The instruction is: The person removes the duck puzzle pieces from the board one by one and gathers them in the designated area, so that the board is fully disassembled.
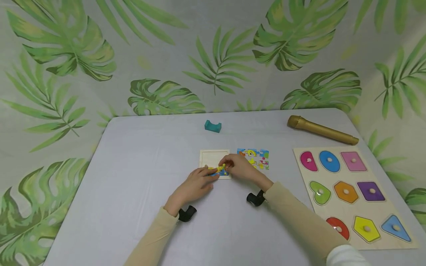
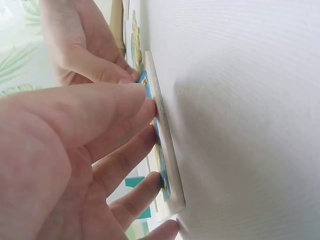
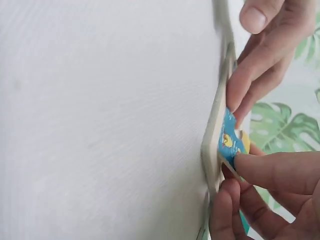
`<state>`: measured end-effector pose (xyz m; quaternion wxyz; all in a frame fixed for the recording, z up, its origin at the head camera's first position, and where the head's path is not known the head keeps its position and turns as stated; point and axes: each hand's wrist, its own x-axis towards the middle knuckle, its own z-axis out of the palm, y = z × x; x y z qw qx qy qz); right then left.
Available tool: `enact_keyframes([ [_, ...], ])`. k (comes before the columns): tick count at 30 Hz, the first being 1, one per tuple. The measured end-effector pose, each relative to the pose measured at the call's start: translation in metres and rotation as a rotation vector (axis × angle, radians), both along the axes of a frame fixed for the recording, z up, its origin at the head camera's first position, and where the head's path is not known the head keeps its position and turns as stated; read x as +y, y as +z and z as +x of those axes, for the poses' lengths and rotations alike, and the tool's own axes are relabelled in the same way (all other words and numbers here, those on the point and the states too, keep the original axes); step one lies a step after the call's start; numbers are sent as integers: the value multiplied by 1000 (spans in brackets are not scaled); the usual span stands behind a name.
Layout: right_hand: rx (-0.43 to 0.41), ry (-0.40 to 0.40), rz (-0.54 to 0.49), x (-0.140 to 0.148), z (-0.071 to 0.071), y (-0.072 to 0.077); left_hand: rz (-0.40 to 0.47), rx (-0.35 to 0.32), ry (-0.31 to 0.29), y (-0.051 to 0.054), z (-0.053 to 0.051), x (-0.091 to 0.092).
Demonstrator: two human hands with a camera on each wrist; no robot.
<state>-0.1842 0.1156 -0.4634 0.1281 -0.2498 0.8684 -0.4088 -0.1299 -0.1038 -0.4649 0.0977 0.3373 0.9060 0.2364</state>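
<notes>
A small wooden puzzle tray (image 1: 214, 151) lies at the middle of the table, with colourful pieces along its near side. My left hand (image 1: 195, 183) rests on them from the left, its fingers extended and fingertips touching the pieces and the tray. From the right, my right hand (image 1: 240, 168) pinches a blue puzzle piece (image 3: 228, 142) with a yellow duck on it between thumb and fingers. That piece is tilted at the tray's near right corner, one edge raised. Beside the tray on the right lie loose puzzle pieces (image 1: 252, 152), partly hidden by the right hand.
On the right is a large wooden shape board (image 1: 327, 205) with several knobbed shapes, partly under the right forearm. Behind it lies a gold microphone (image 1: 321, 130). A teal block (image 1: 213, 126) with a curved notch stands near the back edge.
</notes>
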Motion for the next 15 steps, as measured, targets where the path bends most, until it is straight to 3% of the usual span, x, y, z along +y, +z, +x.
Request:
enact_keyframes([
  [7, -26, -10, -34, 15, -3, 4, 18, 5, -12, 1, 0, 0],
  [15, -124, -4, -69, 63, -8, 15, 18, 23, -15, 1, 1, 1],
])
